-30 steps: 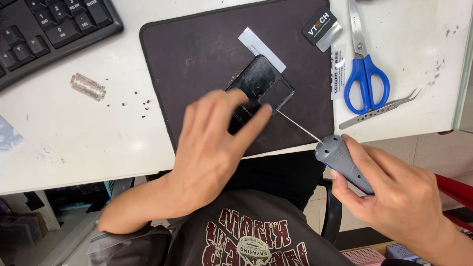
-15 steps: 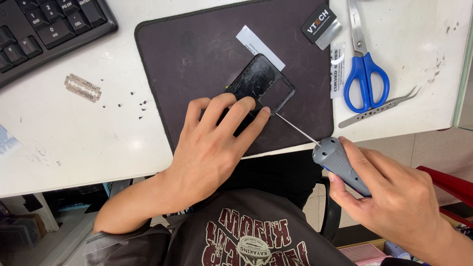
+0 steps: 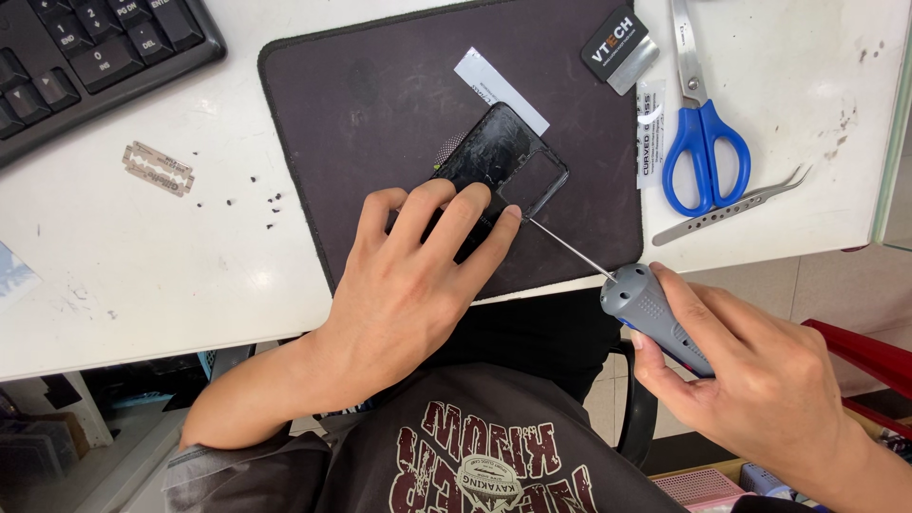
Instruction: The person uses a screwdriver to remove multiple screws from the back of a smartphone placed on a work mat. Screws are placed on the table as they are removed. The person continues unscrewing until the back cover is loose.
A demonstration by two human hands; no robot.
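Note:
A black phone body (image 3: 502, 157) with its back off lies tilted on a dark work mat (image 3: 380, 95). My left hand (image 3: 408, 285) rests flat on its lower half, fingers spread, pinning it to the mat. My right hand (image 3: 750, 380) grips a grey-handled screwdriver (image 3: 651, 309) off the desk's front edge. Its thin shaft reaches up-left, and the tip meets the phone's lower right edge beside my left fingertips.
Blue-handled scissors (image 3: 703, 142) and metal tweezers (image 3: 727, 207) lie right of the mat. A small black card (image 3: 617, 47) and a white strip (image 3: 499, 87) sit near the mat's top. A razor blade (image 3: 157, 168), tiny screws (image 3: 252, 195) and a black keyboard (image 3: 85, 57) lie to the left.
My left hand has slid a little lower on the phone. The screwdriver tip has stayed at the phone's lower right edge. The view has shifted slightly.

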